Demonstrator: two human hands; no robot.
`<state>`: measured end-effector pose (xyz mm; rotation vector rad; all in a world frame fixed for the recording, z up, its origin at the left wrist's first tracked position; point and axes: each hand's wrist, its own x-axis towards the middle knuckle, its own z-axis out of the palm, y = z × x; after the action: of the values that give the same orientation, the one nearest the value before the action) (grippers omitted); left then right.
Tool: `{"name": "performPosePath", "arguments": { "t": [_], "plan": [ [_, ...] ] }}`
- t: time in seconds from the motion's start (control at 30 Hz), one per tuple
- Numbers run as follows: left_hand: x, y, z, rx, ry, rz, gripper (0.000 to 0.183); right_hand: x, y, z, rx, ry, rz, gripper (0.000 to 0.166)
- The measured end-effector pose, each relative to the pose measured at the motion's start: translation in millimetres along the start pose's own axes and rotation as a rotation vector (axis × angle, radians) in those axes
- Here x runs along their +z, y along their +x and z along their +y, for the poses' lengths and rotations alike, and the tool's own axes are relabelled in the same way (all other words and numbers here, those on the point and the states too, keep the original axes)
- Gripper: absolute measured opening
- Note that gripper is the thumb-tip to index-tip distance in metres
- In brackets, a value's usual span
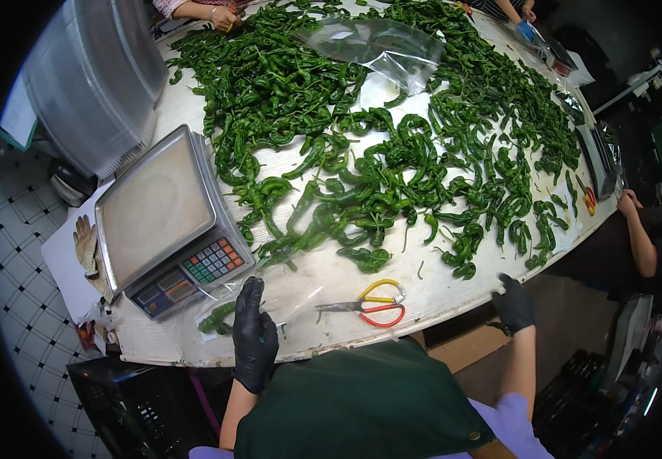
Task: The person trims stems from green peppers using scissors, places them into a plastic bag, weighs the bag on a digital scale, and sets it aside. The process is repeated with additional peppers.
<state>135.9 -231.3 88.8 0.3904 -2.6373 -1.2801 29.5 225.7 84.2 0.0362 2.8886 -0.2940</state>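
Note:
Many green peppers (279, 80) lie spread over a white table (331, 287). My left hand (255, 335), in a black glove, is beside a clear plastic bag (290, 287) with a few green peppers (216, 319) in or under it; whether it grips the bag is unclear. My right hand (513, 304), also black-gloved, is at the table's front edge, above a cardboard box, near a green pepper (499, 327) below it; its hold cannot be told. Scissors (365, 307) with one yellow and one red handle lie between my hands, blades toward the left.
A digital scale (158, 201) stands at left, before stacked clear plastic trays (90, 86). A fabric glove (85, 244) lies beside it. Another clear bag (388, 49) rests on the peppers. Co-workers' hands (224, 18) show at the table's far and right sides. A black crate (141, 401) is below.

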Motion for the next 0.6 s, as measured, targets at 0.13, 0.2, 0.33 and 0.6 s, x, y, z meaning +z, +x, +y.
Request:
{"name": "performPosePath", "arguments": {
  "t": [0.13,0.2,0.33,0.6],
  "plan": [
    [0,0,-5,0.088,0.128,0.048,0.054,32,41,-102,-0.469,0.22,0.049,0.036],
    [3,-5,-9,0.107,0.168,0.105,0.049,26,63,-164,-0.581,0.187,0.207,0.035],
    [3,-9,1,-0.017,0.083,0.116,0.045,28,102,-243,-0.763,0.405,0.31,0.03],
    [5,-9,5,-0.084,0.028,0.121,0.047,50,191,-242,-0.559,0.183,0.046,0.028]
  ]
}}
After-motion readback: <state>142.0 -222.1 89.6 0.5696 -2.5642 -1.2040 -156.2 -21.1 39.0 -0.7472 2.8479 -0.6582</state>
